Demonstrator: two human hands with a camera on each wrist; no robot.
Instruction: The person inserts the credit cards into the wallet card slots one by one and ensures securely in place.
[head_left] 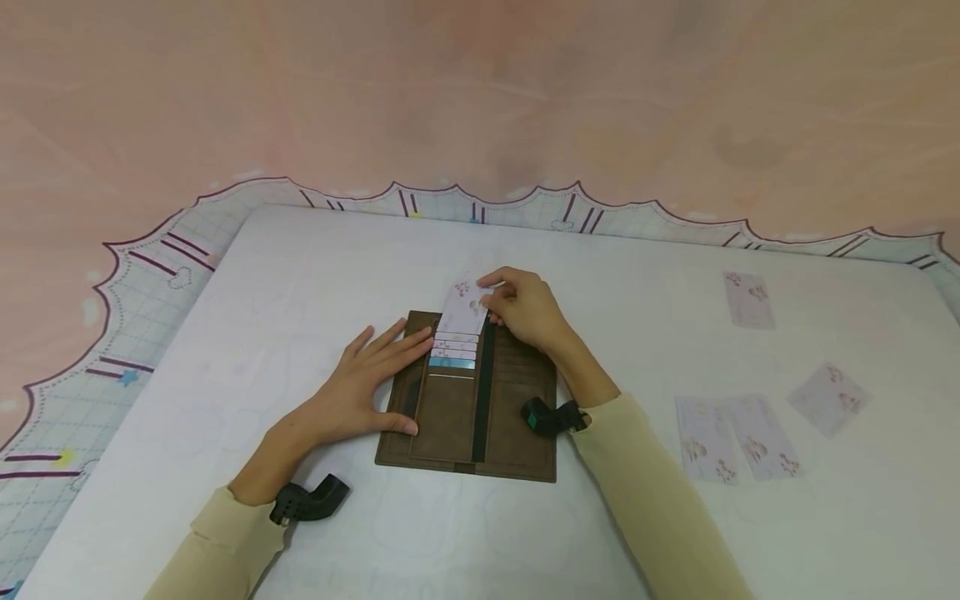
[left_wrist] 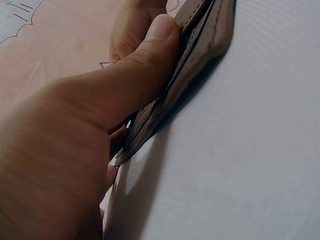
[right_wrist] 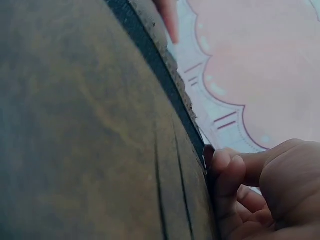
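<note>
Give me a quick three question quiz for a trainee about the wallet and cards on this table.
1. True or false: the wallet lies open on the table.
2. Which hand pinches the card at the top slot?
3. How many loose cards lie on the table at the person's right: A two, B four, C six?

Key: 1 true. 2 the right hand; the left hand rests flat on the wallet's left side. 3 B.

The open leather wallet is dull brown with a dark green-black strip down its middle. The card at its far end is white with small reddish-brown motifs. Slotted cards below show white edges and one teal band. The loose cards to the right are pale lilac with the same motifs. The table cover is white, its scalloped border pale blue-gridded with purple dashes. The sleeves are cream.
</note>
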